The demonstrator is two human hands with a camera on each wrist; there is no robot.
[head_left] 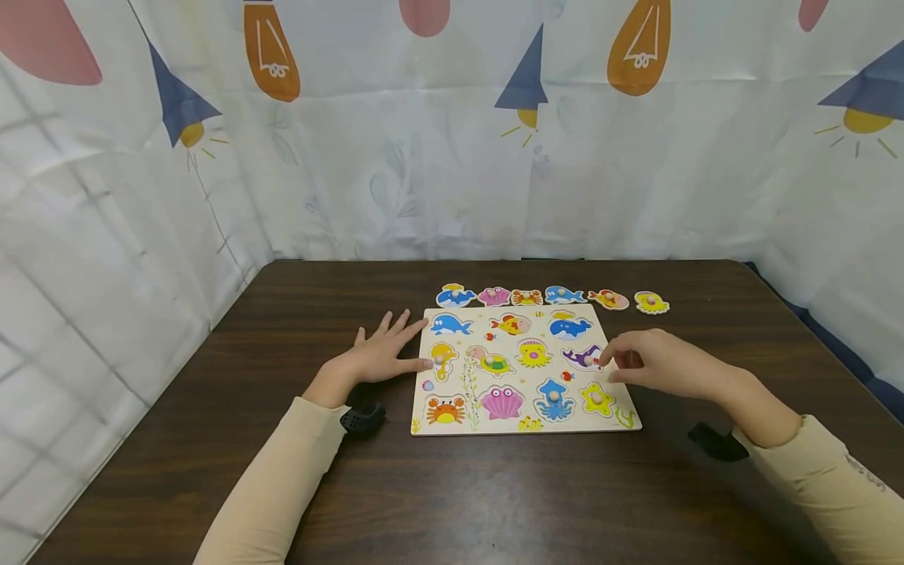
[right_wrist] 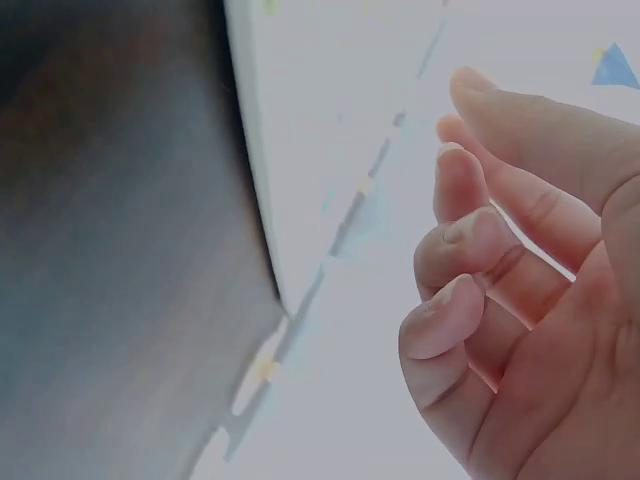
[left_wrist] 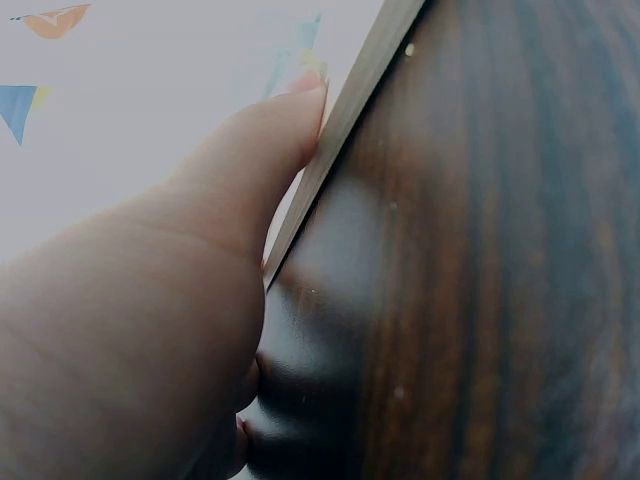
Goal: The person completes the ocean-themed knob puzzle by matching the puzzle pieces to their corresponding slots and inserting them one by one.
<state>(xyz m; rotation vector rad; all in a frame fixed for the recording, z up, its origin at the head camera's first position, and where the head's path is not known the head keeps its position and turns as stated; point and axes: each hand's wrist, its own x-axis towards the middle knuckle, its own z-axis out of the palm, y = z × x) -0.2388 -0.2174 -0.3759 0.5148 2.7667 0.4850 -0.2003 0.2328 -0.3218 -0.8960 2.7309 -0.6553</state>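
A pale wooden puzzle board with sea-animal pictures lies flat on the table. My left hand has its fingers spread at the board's left edge; the thumb touches that edge. Over the right side, my right hand has loosely bent fingers, with nothing seen between thumb and forefinger. Close to its fingertips is a purple whale-like piece. Knobbed pieces sit in the board: a seahorse, a turtle, a blue squid and a yellow starfish.
Behind the board lies a row of loose pieces: a spouting whale, a pink shell, a crab, a blue dolphin, a red-and-yellow fish and a yellow octopus. A patterned curtain hangs beyond the dark table.
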